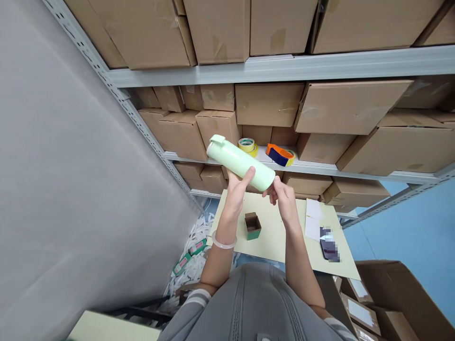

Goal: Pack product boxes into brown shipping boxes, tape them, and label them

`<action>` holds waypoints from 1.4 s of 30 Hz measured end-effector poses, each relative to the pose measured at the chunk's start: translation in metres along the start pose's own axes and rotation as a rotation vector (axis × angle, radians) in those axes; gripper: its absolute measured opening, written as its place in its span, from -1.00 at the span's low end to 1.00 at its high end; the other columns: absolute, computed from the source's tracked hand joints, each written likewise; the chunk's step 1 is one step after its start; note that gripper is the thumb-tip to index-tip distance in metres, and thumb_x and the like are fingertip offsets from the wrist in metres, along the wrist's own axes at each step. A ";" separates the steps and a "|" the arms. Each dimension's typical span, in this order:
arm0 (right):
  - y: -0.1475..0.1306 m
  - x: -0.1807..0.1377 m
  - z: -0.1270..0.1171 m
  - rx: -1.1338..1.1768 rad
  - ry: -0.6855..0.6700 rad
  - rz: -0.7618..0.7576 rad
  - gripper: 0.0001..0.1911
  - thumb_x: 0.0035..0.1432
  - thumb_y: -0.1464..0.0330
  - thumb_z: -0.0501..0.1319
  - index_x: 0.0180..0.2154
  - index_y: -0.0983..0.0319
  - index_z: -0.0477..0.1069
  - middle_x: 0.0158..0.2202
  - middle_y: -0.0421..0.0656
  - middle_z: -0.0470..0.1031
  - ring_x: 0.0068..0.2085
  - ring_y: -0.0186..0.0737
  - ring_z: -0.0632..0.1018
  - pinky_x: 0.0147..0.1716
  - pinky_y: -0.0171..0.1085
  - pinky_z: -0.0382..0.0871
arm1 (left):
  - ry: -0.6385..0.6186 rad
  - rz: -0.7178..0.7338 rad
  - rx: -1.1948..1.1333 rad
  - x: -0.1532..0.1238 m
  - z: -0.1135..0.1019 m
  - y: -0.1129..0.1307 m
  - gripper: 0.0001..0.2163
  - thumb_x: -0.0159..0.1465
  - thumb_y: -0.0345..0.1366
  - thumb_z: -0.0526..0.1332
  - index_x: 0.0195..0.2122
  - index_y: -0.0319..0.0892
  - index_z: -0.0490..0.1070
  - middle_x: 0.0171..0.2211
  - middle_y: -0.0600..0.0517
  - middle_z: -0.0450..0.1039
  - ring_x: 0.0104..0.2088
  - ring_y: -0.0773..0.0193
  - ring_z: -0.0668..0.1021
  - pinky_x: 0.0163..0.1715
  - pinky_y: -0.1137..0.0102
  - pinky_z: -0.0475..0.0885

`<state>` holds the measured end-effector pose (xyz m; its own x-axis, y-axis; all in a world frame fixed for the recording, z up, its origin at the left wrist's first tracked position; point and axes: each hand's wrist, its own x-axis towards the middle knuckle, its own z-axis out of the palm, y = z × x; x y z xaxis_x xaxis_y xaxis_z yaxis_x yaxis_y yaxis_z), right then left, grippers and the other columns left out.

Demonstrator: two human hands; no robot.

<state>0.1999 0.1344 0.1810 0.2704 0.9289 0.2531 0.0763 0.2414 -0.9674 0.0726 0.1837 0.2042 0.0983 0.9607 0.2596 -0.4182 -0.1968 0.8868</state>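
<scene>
I see a green bottle (241,163) held up over the table (272,246).
In my view its lid end points up and left and its bottom down and right, so its long side slants. I see the left hand (239,189) wrapped round it; the right hand (285,203) is at its bottom, but I can't tell if it grips. Lower down, a little box (252,234) sits open. To the right lie paper (313,222) and a phone (329,245). Past the table, shelves (309,64) of cartons (350,108) block the way, with tape (246,145) and a tape cutter (279,155). A wall (95,166) fills the left.
</scene>
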 end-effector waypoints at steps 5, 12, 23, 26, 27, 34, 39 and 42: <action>-0.004 -0.003 -0.004 -0.120 0.147 -0.128 -0.46 0.29 -0.07 0.07 -0.47 0.21 0.44 -0.52 -0.19 0.42 -0.53 -0.33 0.30 -0.50 -0.30 0.19 | 0.071 0.122 0.267 -0.002 -0.004 0.000 -0.28 0.12 -0.01 0.41 0.23 -0.05 0.13 0.15 -0.09 0.36 0.15 0.07 0.46 0.16 0.23 0.32; -0.003 0.001 -0.009 -0.158 0.302 -0.215 -0.55 0.26 0.00 0.13 0.00 0.16 0.41 -0.15 -0.09 0.50 -0.44 -0.34 0.37 -0.51 -0.34 0.26 | 0.072 0.241 0.870 -0.004 -0.013 -0.006 -0.35 0.08 -0.07 0.43 0.16 -0.03 0.22 0.07 -0.07 0.43 0.05 -0.01 0.48 0.08 0.15 0.30; 0.014 0.010 -0.019 -0.105 0.170 -0.121 -0.32 0.20 -0.04 0.18 0.26 0.10 0.21 0.02 0.03 0.38 -0.38 -0.26 0.51 -0.63 -0.37 0.29 | -0.237 0.503 1.461 -0.014 -0.032 -0.015 -0.38 0.19 -0.32 0.30 0.29 0.06 0.26 0.03 -0.07 0.45 0.05 -0.08 0.41 0.32 -0.10 -0.10; 0.024 0.014 -0.016 -0.058 0.123 -0.017 -0.34 0.11 -0.02 0.27 0.16 0.14 0.31 0.00 0.01 0.39 -0.39 -0.27 0.50 -0.64 -0.37 0.30 | -0.253 0.520 1.416 -0.014 -0.038 -0.018 -0.41 0.22 -0.33 0.28 0.29 0.09 0.27 0.08 -0.06 0.44 0.08 -0.08 0.40 0.34 -0.16 -0.22; 0.026 0.015 -0.015 -0.034 0.113 0.018 -0.36 0.09 -0.01 0.29 0.13 0.15 0.33 -0.04 -0.02 0.40 -0.40 -0.28 0.50 -0.64 -0.38 0.30 | -0.258 0.520 1.394 -0.015 -0.041 -0.020 -0.43 0.24 -0.31 0.28 0.28 0.10 0.28 0.10 -0.06 0.44 0.09 -0.07 0.40 0.35 -0.16 -0.26; 0.046 0.001 -0.030 -0.037 0.212 0.025 -0.47 0.07 0.03 0.29 0.01 0.15 0.37 -0.08 -0.11 0.40 -0.36 -0.30 0.48 -0.56 -0.36 0.42 | -0.098 0.376 1.324 -0.042 -0.094 -0.056 -0.37 0.27 -0.09 0.27 0.34 -0.01 0.16 0.26 -0.16 0.28 0.27 -0.06 0.30 0.36 -0.08 -0.18; 0.082 -0.023 -0.054 -0.263 0.245 0.030 -0.44 0.06 0.04 0.31 0.03 0.18 0.40 -0.02 -0.08 0.42 -0.28 -0.23 0.47 -0.49 -0.29 0.45 | -0.125 0.069 1.292 -0.081 -0.137 -0.117 -0.45 0.27 -0.05 0.24 0.26 -0.08 0.26 0.23 -0.21 0.25 0.25 -0.06 0.30 0.28 0.00 0.08; 0.104 -0.032 -0.055 -0.486 0.203 -0.023 -0.43 0.06 0.04 0.31 0.03 0.21 0.42 -0.06 -0.05 0.47 -0.21 -0.14 0.48 -0.27 -0.16 0.48 | -0.206 -0.079 1.242 -0.096 -0.137 -0.155 -0.52 0.25 -0.07 0.26 0.19 -0.04 0.35 0.24 -0.17 0.22 0.26 -0.06 0.28 0.27 0.03 0.09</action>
<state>0.2521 0.1144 0.0731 0.4399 0.8403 0.3169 0.5080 0.0582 -0.8594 0.0047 0.1489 -0.0105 0.2692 0.9521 0.1448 0.7133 -0.2981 0.6343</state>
